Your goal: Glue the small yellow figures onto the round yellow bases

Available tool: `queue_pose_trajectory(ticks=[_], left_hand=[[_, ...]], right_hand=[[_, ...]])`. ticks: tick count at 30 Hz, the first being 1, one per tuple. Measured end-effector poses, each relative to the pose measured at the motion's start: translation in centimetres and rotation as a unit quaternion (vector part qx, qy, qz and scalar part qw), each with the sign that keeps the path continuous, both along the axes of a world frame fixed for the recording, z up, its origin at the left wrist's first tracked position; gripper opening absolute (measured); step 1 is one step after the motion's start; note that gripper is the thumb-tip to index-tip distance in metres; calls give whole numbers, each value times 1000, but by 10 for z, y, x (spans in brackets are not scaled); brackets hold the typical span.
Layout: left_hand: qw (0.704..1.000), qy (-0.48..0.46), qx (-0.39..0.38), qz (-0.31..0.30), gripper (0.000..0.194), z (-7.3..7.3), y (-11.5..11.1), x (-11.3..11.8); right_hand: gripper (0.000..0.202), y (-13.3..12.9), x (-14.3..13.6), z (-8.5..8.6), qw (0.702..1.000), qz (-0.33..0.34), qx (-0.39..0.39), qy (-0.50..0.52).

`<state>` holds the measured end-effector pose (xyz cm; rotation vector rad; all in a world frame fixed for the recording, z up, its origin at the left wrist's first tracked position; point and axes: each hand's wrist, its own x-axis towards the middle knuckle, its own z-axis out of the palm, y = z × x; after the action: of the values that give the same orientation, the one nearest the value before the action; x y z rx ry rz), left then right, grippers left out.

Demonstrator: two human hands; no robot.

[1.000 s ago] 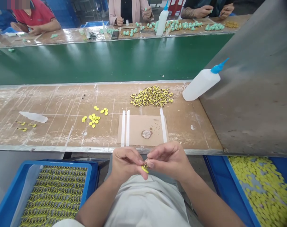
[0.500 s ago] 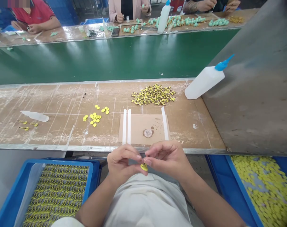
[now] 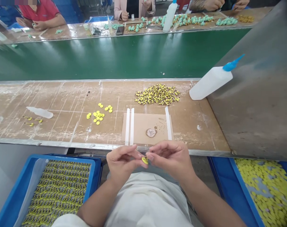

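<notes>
Below the bench, blue trays of yellow pieces flank hands.

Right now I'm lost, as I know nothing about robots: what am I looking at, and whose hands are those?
There's no robot here. A camera worn on a person's head looks forward and down, so you see that person's own bare hands. The left hand holds a yellow disc; the right hand's fingertips meet beside it, though anything tiny between them is hard to make out. Beyond, on the brown bench, lie a cardboard sheet with white strips, loose yellow discs and a pile of small yellow-and-dark pieces. A white bottle with a blue nozzle is at the right.
</notes>
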<state>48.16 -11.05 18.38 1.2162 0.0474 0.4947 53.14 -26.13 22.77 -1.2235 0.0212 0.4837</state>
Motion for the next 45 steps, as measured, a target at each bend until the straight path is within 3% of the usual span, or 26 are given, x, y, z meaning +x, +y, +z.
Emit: queue_pose_trajectory(ticks=[4, 9, 15, 20, 30, 39, 45], left_hand=[[995, 54, 5, 85, 48, -1, -9, -4], [991, 51, 39, 119, 45, -2, -11, -8], [992, 57, 61, 99, 34, 3, -9, -10], [993, 42, 64, 85, 23, 7, -8, -6], [995, 65, 42, 69, 27, 3, -3, -7], [997, 40, 25, 62, 33, 5, -4, -5], [996, 15, 60, 63, 28, 6, -1, -6]], right_hand=[[15, 4, -1, -12, 996, -64, -9, -67], [18, 3, -2, -15, 992, -63, -35, -100], [20, 4, -3, -2, 990, -90, -66, -85], [21, 7, -2, -2, 990, -93, -60, -85], [17, 5, 2, -22, 990, -60, -55, -115], [16, 14, -7, -4, 991, -106, -43, -64], [13, 14, -6, -8, 993, -92, -50, -62]])
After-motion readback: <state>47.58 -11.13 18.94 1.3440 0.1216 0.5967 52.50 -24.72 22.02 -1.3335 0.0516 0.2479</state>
